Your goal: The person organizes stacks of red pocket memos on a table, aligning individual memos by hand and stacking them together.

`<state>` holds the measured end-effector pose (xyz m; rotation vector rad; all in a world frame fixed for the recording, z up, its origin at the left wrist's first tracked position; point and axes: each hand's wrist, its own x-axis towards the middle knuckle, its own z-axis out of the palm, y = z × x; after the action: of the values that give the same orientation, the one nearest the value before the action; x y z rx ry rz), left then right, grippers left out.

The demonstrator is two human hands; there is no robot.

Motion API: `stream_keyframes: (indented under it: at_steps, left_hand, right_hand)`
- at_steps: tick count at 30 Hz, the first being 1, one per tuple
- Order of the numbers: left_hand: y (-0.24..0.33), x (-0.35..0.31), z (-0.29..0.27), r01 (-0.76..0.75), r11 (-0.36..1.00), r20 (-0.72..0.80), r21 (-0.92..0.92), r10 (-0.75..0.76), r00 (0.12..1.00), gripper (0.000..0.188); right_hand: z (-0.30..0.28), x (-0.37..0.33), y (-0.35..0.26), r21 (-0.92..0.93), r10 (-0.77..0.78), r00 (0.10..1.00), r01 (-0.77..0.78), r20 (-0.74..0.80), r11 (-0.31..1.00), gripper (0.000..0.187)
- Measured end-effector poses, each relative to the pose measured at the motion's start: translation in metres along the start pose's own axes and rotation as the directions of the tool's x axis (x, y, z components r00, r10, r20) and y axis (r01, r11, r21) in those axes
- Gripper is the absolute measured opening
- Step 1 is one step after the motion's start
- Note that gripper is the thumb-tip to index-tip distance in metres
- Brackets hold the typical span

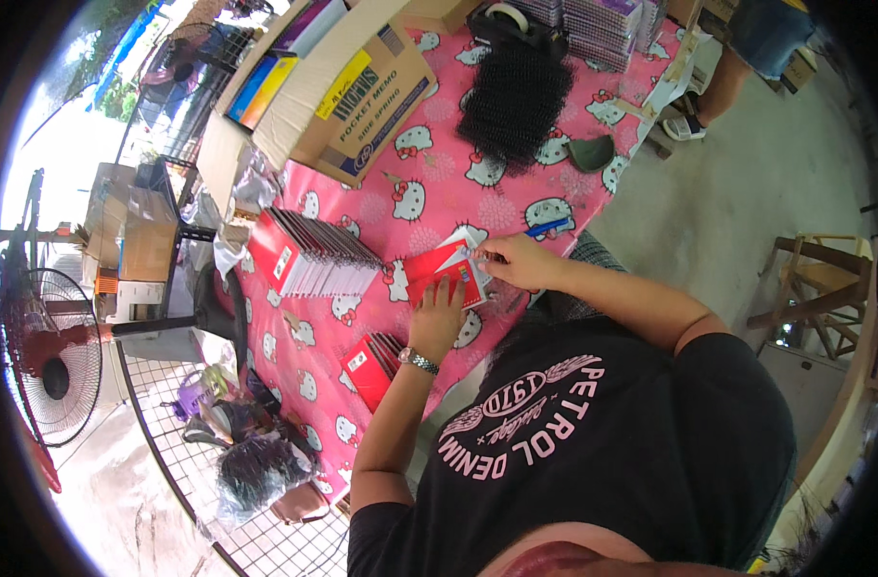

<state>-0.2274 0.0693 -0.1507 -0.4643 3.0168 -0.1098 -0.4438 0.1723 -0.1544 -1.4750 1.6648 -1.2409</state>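
A red-covered pocket notebook (441, 262) lies on the pink table in front of me, with white showing at its upper edge. My left hand (439, 313) rests on its lower part, fingers laid flat and slightly apart. At the notebook's right edge, my right hand (516, 262) has thumb and fingers pinched together; whatever is between them is too small to make out. A blue pen-like object (548, 228) lies just beyond the right hand. Left of the notebook stands a long row of red memo pads (309, 255). A smaller pile of red pads (369, 370) sits beside my left wrist.
A pile of black spiral coils (516, 106) lies farther back, near a dark scoop-like dish (590, 154). An open cardboard box (367, 106) stands back left. Stacked spiral notebooks (602, 34) are at the far end. A fan (54, 375) stands left; another person's leg (725, 94) shows far right.
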Motion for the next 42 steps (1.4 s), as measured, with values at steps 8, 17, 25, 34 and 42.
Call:
stream_keyframes:
  at_steps: [8,17,25,34,42]
  left_hand:
    - [-0.025,0.029,-0.051,0.194,0.958,0.041,-0.212,-0.19,0.981,0.026]
    - [0.002,0.045,-0.027,0.36,0.928,-0.182,-0.101,-0.373,0.91,0.024]
    - [0.005,0.045,-0.025,0.238,0.961,-0.285,-0.141,-0.269,0.92,0.02]
    - [0.009,0.044,-0.037,0.161,0.97,-0.242,-0.185,-0.203,0.949,0.02]
    - [0.007,0.042,-0.037,0.072,0.977,-0.309,-0.199,-0.132,0.942,0.027]
  right_hand:
    - [-0.011,0.003,0.008,0.005,-0.047,0.993,0.048,-0.109,0.999,0.026]
    - [0.037,-0.017,-0.003,0.192,0.066,0.983,-0.033,-0.171,0.981,0.06]
    - [0.025,0.002,0.002,0.117,0.021,0.998,-0.028,0.065,0.993,0.052]
    - [-0.015,0.011,0.002,-0.095,-0.193,0.981,0.189,-0.027,0.977,0.03]
    - [-0.02,0.018,-0.005,-0.017,-0.043,0.984,0.046,0.175,0.999,0.03]
